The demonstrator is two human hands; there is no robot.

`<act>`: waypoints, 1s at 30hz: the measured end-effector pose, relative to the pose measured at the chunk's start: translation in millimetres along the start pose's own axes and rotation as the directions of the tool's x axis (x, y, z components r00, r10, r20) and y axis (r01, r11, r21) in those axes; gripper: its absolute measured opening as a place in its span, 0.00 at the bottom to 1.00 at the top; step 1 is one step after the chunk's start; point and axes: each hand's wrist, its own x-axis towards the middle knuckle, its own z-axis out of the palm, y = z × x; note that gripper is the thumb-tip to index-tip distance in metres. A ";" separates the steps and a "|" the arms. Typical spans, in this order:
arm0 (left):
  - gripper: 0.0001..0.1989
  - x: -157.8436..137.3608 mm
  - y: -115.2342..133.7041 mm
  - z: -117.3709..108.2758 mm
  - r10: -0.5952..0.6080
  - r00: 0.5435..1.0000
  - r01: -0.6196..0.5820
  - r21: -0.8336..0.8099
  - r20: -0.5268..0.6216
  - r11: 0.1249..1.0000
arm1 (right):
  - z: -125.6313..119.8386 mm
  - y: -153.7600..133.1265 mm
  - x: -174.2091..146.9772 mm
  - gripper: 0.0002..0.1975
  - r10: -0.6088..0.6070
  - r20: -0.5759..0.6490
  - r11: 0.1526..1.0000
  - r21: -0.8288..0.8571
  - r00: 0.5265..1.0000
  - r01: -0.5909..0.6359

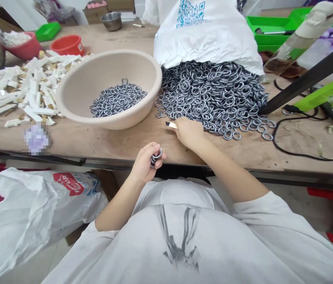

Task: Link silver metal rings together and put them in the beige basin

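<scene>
My left hand (147,162), near the table's front edge, is closed round a small stack of grey rings (156,157). My right hand (189,132) is closed on a small pale-handled knife (171,125) whose dark slanted tip points left. Its fingers are at the front edge of a large pile of grey rings (213,94); whether they also pinch a ring is hidden. The pile spills from a white sack (204,43) onto the table. To the left of the pile, a beige basin (77,94) holds many more such rings (119,98).
White strip-like pieces (33,86) are heaped left of the basin. Behind stand a red bowl (67,44) and a metal bowl (111,21). To the right are a dark slanted bar (308,77), a black cable (275,136) and a bottle (305,33). A white bag (36,213) sits below the table.
</scene>
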 end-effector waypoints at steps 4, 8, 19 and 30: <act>0.15 3.5 1.4 1.2 -0.026 1.000 0.026 -0.015 0.014 1.000 | -12.6 8.3 -15.3 0.13 -0.056 -0.055 0.900 0.430 0.997 0.075; 0.18 9.7 -7.2 11.4 0.088 0.996 -0.088 0.070 0.010 0.994 | -14.7 0.9 -39.9 0.13 -0.147 -0.004 0.589 0.803 0.989 0.091; 0.25 0.8 -4.5 21.6 -0.115 0.979 0.117 -0.006 0.168 0.993 | -2.0 -16.6 -55.3 0.24 -0.180 -0.002 0.070 0.997 0.984 0.014; 0.23 -1.7 -14.9 28.0 0.157 0.979 -0.170 0.097 0.129 0.981 | -6.4 -12.4 -62.3 0.25 -0.044 -0.140 0.287 0.947 0.989 0.147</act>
